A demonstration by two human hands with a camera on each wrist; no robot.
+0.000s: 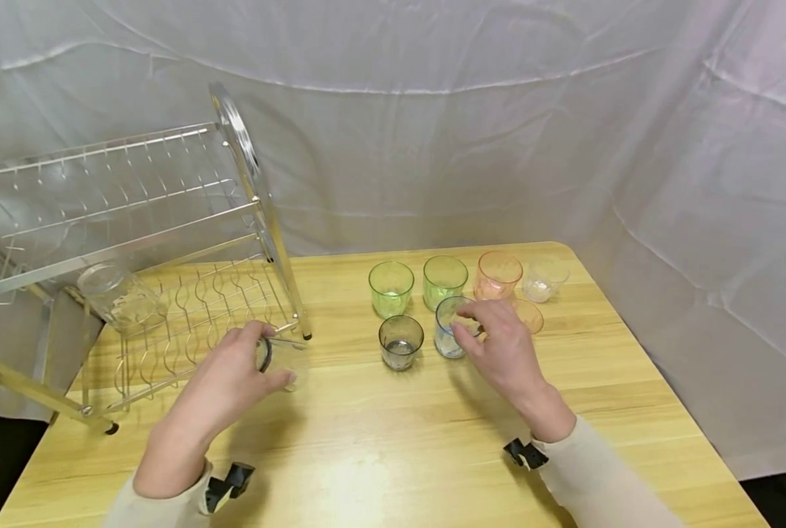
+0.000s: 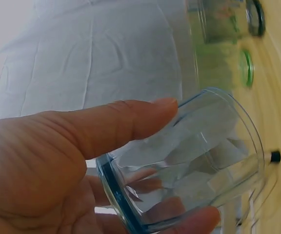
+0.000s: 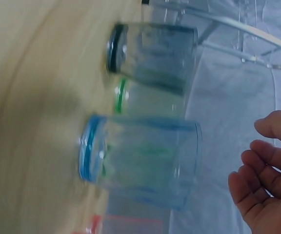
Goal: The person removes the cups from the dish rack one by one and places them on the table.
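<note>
My left hand [image 1: 231,378] grips a clear glass tumbler [image 2: 194,161] with a thick blue-tinted base, thumb on one side and fingers on the other. It tilts beside the front right corner of the wire dish rack [image 1: 234,213]. My right hand [image 1: 501,352] hovers over a blue-tinted glass [image 3: 140,161] that stands upright on the table. In the right wrist view, its fingers are loosely bent and apart from that glass. A grey glass [image 1: 401,343] stands just left of the blue one. My right hand partly hides an orange-rimmed glass [image 1: 530,317].
Behind stand two green glasses [image 1: 391,288], a pink-orange glass [image 1: 498,275] and a clear glass [image 1: 545,281]. Another clear glass [image 1: 119,297] leans in the rack's lower tier. A grey curtain [image 1: 419,147] hangs behind the wooden table [image 1: 380,440].
</note>
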